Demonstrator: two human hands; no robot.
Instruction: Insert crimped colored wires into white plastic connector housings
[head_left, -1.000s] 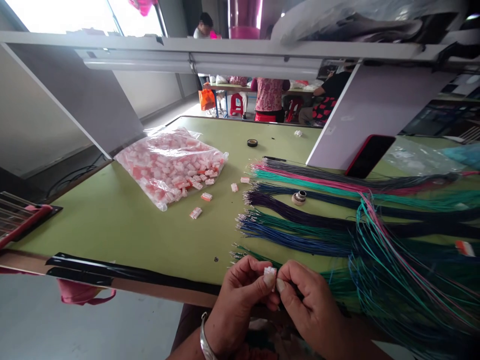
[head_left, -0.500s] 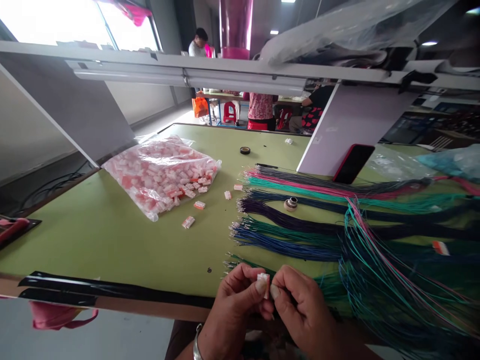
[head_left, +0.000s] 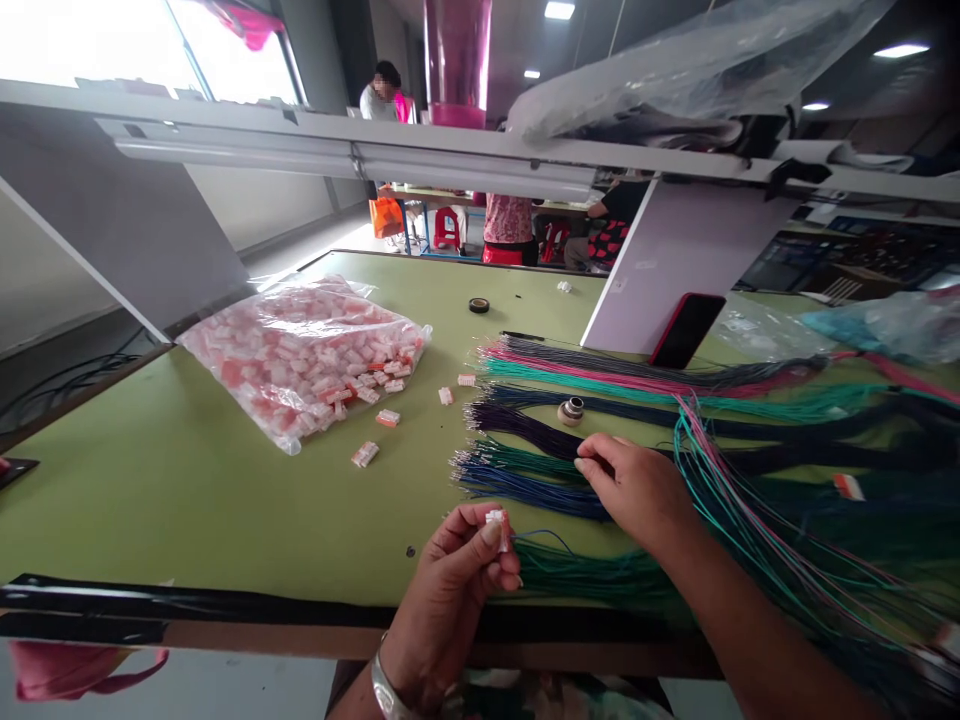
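My left hand point(head_left: 461, 565) pinches a small white and orange wire connector point(head_left: 496, 520) between thumb and fingers, above the table's front edge. A thin blue wire point(head_left: 551, 533) runs out of that connector to the right. Over the bundle of dark purple wires point(head_left: 517, 425), my right hand point(head_left: 637, 490) has its thumb and index fingertips close together; whatever is between them is too small to make out. Below lie bundles of green wires point(head_left: 510, 457) and blue wires point(head_left: 517, 484), their metal-tipped ends pointing left. More green wires point(head_left: 592, 570) lie near the front edge.
A clear bag of connectors point(head_left: 300, 350) lies on the left, with several loose connectors point(head_left: 365, 454) beside it. Behind the wires are a tape roll point(head_left: 478, 305), a small metal ring piece point(head_left: 571, 408) and a phone point(head_left: 688, 330). A shelf point(head_left: 322, 125) spans the table.
My right hand has left the connector and moved up and right to the wire bundles. My left hand still holds the connector, slightly higher and to the left. The view has shifted a little.
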